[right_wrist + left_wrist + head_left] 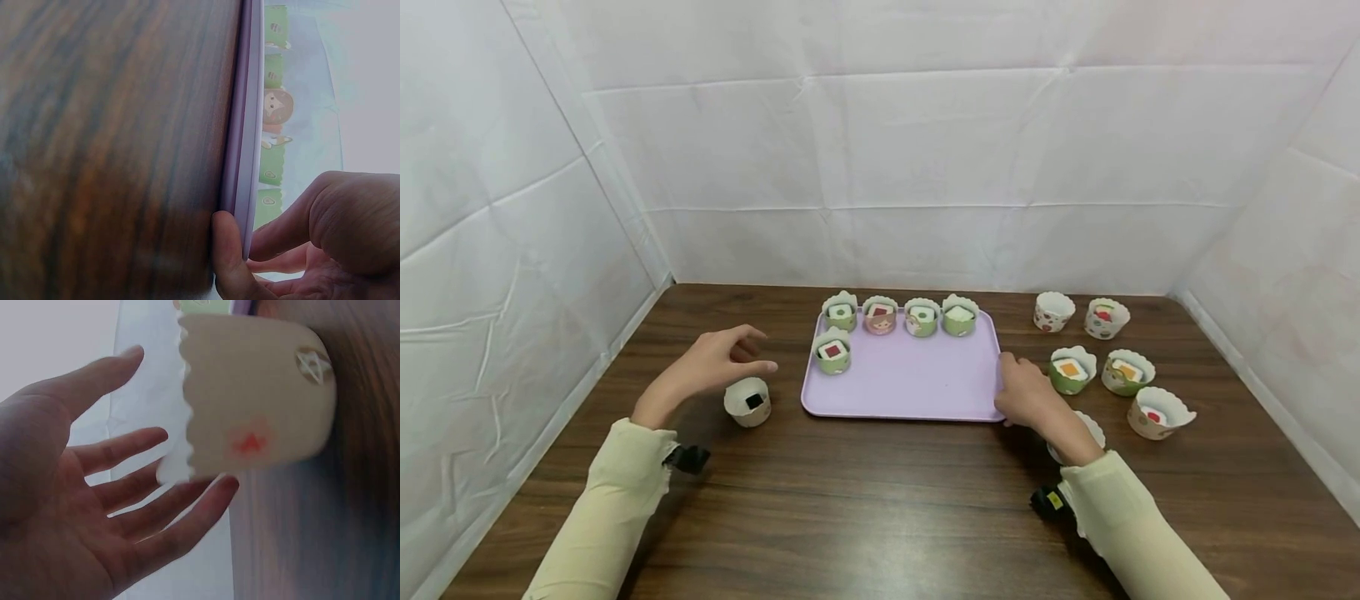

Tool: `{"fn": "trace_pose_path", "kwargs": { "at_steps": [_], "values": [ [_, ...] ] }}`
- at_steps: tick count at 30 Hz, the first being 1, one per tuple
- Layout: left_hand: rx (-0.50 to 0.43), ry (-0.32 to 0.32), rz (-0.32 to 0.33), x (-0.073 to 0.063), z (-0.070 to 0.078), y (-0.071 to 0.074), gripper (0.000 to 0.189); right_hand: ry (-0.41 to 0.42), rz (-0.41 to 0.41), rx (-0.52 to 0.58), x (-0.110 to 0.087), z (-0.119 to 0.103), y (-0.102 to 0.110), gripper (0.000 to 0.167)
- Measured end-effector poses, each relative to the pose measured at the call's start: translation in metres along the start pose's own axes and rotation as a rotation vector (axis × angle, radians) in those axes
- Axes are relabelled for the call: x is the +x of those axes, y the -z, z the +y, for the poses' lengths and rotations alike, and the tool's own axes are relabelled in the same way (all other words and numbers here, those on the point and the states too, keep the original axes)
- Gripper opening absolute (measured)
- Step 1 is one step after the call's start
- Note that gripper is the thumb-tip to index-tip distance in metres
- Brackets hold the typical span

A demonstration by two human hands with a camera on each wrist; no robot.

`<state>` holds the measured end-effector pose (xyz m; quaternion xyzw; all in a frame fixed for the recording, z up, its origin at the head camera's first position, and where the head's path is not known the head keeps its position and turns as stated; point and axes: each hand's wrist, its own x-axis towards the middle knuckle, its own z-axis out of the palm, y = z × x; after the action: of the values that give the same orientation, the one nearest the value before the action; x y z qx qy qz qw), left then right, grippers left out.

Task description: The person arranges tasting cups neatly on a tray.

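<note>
My left hand (715, 358) hovers over a white paper baking cup (748, 412) with a black square inside, left of the tray. Its fingers are spread and hold nothing; in the left wrist view they hang by the scalloped rim of the cup (256, 394). At the right front corner of the lavender tray (917, 379), my right hand (1024, 390) pinches the rim. The right wrist view has fingertips on both sides of the tray edge (240, 169). Along the tray's back stand several paper cups, such as a pink one (880, 317); a green cup (832, 353) sits at its left side.
Right of the tray, several more paper cups stand on the brown table (850, 508), among them a green one (1071, 371) and a white one (1156, 415). Another cup (1088, 427) is partly hidden under my right wrist. White sheeting (917, 150) encloses the table.
</note>
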<state>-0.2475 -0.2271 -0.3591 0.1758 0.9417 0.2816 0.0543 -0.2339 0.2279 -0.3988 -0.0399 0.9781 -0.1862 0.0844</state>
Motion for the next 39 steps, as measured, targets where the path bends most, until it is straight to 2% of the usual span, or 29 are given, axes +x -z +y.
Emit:
{"fn": "trace_pose_path", "kwargs": {
  "at_steps": [9,15,19,25,29,34,39],
  "values": [
    [-0.026,0.012,-0.099,-0.014,-0.011,0.006,0.062,0.004,0.004,-0.013,-0.001,-0.001,0.001,0.058],
    [-0.067,-0.047,-0.189,-0.017,-0.013,0.008,0.062,0.027,0.017,-0.019,-0.003,-0.002,0.003,0.058],
    [-0.062,-0.074,-0.236,-0.018,-0.013,0.008,0.072,0.028,0.019,-0.018,-0.003,-0.003,0.003,0.056],
    [-0.068,-0.082,-0.306,-0.017,-0.011,0.007,0.086,0.019,0.012,-0.015,-0.002,-0.002,0.003,0.058],
    [-0.048,-0.08,-0.316,-0.015,-0.011,0.007,0.085,0.012,0.008,-0.009,-0.002,-0.001,0.002,0.058],
    [-0.038,-0.099,-0.284,-0.015,-0.012,0.007,0.078,0.009,0.006,-0.004,-0.001,0.0,0.001,0.059],
    [-0.052,-0.087,-0.272,-0.015,-0.014,0.007,0.071,0.006,0.005,-0.003,0.0,-0.001,0.001,0.061]
  ]
}}
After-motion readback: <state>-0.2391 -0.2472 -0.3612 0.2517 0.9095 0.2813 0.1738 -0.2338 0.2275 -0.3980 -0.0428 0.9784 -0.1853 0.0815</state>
